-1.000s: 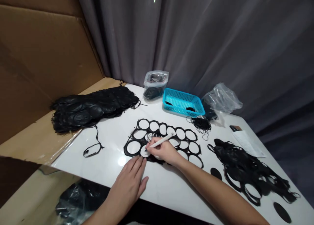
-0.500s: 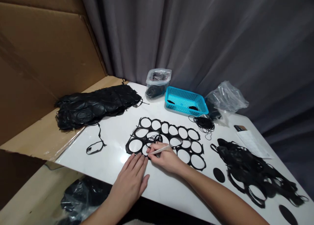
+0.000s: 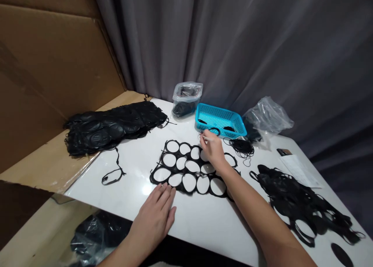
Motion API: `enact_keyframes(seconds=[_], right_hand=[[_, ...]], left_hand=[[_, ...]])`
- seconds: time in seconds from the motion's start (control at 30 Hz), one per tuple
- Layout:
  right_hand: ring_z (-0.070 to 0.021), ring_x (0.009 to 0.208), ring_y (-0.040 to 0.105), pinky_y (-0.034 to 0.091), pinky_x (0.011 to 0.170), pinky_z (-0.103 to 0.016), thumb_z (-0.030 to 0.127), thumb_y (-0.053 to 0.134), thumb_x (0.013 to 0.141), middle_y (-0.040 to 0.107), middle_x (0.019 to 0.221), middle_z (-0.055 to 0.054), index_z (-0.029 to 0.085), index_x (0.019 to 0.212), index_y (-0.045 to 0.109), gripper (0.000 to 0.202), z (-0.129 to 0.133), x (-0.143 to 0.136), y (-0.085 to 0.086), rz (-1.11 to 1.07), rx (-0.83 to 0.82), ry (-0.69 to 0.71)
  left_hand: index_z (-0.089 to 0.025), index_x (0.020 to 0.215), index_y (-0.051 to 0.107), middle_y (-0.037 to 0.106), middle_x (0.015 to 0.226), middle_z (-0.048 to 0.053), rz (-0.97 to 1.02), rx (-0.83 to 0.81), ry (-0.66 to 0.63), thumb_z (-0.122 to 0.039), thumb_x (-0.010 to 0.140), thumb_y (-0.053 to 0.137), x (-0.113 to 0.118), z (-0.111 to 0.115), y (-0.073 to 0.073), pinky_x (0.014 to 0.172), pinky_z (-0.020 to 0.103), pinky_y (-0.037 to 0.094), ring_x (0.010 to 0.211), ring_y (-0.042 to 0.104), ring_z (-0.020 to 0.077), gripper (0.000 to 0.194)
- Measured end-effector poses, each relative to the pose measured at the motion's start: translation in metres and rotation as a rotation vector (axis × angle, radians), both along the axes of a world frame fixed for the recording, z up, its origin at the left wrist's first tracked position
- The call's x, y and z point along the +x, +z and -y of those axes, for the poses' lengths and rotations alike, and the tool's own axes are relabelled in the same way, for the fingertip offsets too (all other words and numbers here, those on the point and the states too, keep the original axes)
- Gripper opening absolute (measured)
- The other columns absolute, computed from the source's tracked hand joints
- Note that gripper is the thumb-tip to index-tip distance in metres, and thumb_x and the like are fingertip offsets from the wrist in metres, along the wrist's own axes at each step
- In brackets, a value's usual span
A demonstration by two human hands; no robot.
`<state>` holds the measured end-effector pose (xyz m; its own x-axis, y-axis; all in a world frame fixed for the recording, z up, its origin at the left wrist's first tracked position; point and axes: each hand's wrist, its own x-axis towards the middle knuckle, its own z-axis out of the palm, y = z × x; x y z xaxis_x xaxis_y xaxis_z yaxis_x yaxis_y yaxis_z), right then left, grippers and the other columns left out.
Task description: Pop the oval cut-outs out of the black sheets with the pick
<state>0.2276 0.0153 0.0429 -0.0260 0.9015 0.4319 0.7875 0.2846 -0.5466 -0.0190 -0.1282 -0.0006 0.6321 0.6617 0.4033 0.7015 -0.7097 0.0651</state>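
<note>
Near basket point(image 3: 221, 112), right fingers point(image 3: 209, 133) — pinched, gripping tool point(image 3: 206, 138)

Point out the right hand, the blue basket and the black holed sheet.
Right hand point(image 3: 214, 149), head view: back of the hand.
Blue basket point(image 3: 219, 113), head view: inner back wall.
Black holed sheet point(image 3: 182, 171), head view: strip between holes.

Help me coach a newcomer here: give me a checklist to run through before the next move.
1. Left hand at the near edge of the holed black sheet: ok.
2. Right hand holding the white pen-like tool: ok.
3. Black ring by that hand held by hand or tool: cannot tell.
4. Blue basket upright on the white table: ok.
5. Black cord loops beside the basket neatly gathered: not ok, they sprawl.
6. Whole sheet visible: not ok; right hand and right forearm cover part.
</note>
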Motion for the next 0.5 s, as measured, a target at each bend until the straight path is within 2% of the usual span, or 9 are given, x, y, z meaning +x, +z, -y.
enact_keyframes(seconds=[0.07, 0.17, 0.23, 0.37, 0.5], right_hand=[[-0.0196, 0.066, 0.053, 0.04, 0.067, -0.031, 0.026, 0.053, 0.091, 0.058, 0.068, -0.001, 0.022, 0.074, 0.053, 0.017, -0.012, 0.0, 0.005, -0.157, -0.158, -0.013], [-0.017, 0.065, 0.055, 0.039, 0.062, -0.027, 0.029, 0.064, 0.083, 0.059, 0.065, 0.002, 0.022, 0.071, 0.054, 0.017, 0.002, -0.025, 0.001, -0.337, -0.469, 0.211], [-0.0163, 0.068, 0.058, 0.041, 0.064, -0.027, 0.028, 0.065, 0.083, 0.064, 0.07, 0.002, 0.021, 0.072, 0.056, 0.016, 0.023, -0.048, -0.005, -0.398, -0.573, 0.367], [-0.0159, 0.079, 0.061, 0.043, 0.073, -0.027, 0.023, 0.063, 0.087, 0.069, 0.082, 0.0, 0.02, 0.072, 0.057, 0.016, 0.055, -0.077, -0.013, -0.395, -0.554, 0.573], [-0.0171, 0.087, 0.06, 0.045, 0.077, -0.027, 0.013, 0.065, 0.085, 0.068, 0.083, -0.001, 0.02, 0.075, 0.062, 0.012, 0.061, -0.08, -0.015, -0.335, -0.492, 0.686]], left_hand=[[-0.008, 0.135, 0.056, 0.067, 0.127, 0.014, 0.008, -0.016, -0.007, -0.023, 0.097, 0.051, -0.002, 0.001, 0.002, 0.106, 0.046, 0.048, 0.12, 0.061, 0.0306, 0.041], [-0.009, 0.136, 0.055, 0.064, 0.131, 0.015, 0.056, -0.028, -0.015, -0.021, 0.099, 0.05, -0.007, 0.004, 0.003, 0.105, 0.043, 0.049, 0.125, 0.058, 0.0286, 0.04], [-0.01, 0.136, 0.054, 0.063, 0.132, 0.015, 0.086, -0.02, 0.001, -0.018, 0.099, 0.049, -0.013, 0.005, 0.003, 0.106, 0.042, 0.049, 0.127, 0.056, 0.0273, 0.038], [-0.011, 0.133, 0.056, 0.063, 0.131, 0.016, 0.08, -0.029, 0.06, -0.019, 0.098, 0.05, -0.022, 0.005, 0.002, 0.104, 0.046, 0.049, 0.123, 0.058, 0.0296, 0.037], [-0.009, 0.133, 0.056, 0.061, 0.133, 0.017, 0.053, -0.062, 0.08, -0.02, 0.096, 0.053, -0.024, 0.006, -0.001, 0.105, 0.049, 0.047, 0.124, 0.057, 0.0316, 0.038]])
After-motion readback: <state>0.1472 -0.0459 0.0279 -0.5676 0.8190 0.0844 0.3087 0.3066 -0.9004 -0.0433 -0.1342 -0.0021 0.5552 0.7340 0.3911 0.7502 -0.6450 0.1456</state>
